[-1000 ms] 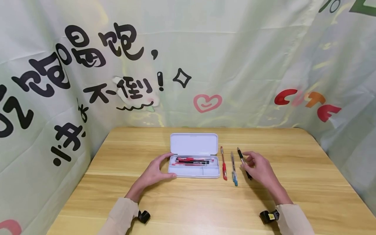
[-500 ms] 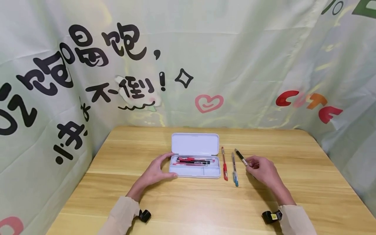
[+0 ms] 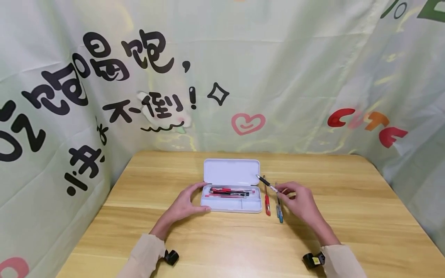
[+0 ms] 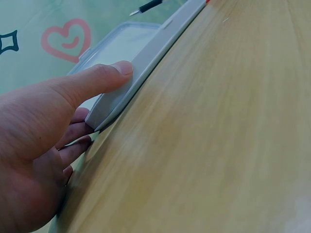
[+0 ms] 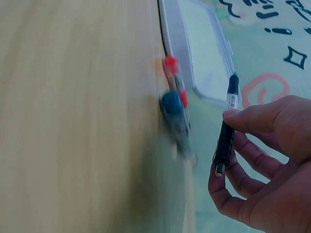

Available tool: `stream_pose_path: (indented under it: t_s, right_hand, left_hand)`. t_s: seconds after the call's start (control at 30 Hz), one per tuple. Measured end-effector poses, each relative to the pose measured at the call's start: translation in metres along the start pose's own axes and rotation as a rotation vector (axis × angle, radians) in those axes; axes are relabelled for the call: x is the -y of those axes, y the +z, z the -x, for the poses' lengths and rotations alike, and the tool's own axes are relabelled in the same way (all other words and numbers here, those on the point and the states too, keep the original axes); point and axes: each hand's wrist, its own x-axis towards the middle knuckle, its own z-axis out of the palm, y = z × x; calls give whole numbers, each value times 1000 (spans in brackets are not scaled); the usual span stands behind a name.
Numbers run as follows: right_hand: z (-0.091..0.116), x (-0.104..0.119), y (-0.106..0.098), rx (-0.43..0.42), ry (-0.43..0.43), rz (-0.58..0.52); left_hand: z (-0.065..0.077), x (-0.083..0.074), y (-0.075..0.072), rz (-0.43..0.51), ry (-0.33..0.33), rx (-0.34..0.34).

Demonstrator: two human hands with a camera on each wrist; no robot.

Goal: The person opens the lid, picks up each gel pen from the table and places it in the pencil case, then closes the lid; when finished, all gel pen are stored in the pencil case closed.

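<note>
Wooden tabletop (image 3: pixel 208 243): our left hand (image 3: pixel 183 202) grips the pencil case (image 3: pixel 231 172), presumably for steadiness; right hand (image 3: pixel 300 199) pinches black click pen (image 5: pixel 224 142) alongside

In the right wrist view, the clear, blue-ended plastic pen (image 5: pixel 177 116) and, at its twelve o'clock, the clear-and-red plastic pen (image 5: pixel 171 68) are blurred; the bare right hand (image 5: pixel 279 177) is cut off towards four o'clock, the pale lilac plastic pencil case (image 5: pixel 178 34) towards twelve.
</note>
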Motion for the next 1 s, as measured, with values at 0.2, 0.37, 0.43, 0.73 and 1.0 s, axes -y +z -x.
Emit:
stream_pose_path:
  t_s: [0.2, 0.37, 0.43, 0.73, 1.0]
  right_hand:
    - [-12, 15, 23, 25, -32, -35]
    - [-21, 27, 44, 52, -51, -50]
    - [-24, 31, 52, 64, -65, -50]
    - [-33, 48, 82, 109, -69, -51]
    - [-39, 61, 102, 161, -79, -12]
  left_hand:
    - [2, 1, 1, 2, -5, -4]
    - [1, 0, 1, -2, -4, 3]
    - [0, 0, 1, -2, -12, 7]
    - [2, -4, -1, 3, -16, 11]
    - [1, -3, 0, -4, -11, 11]
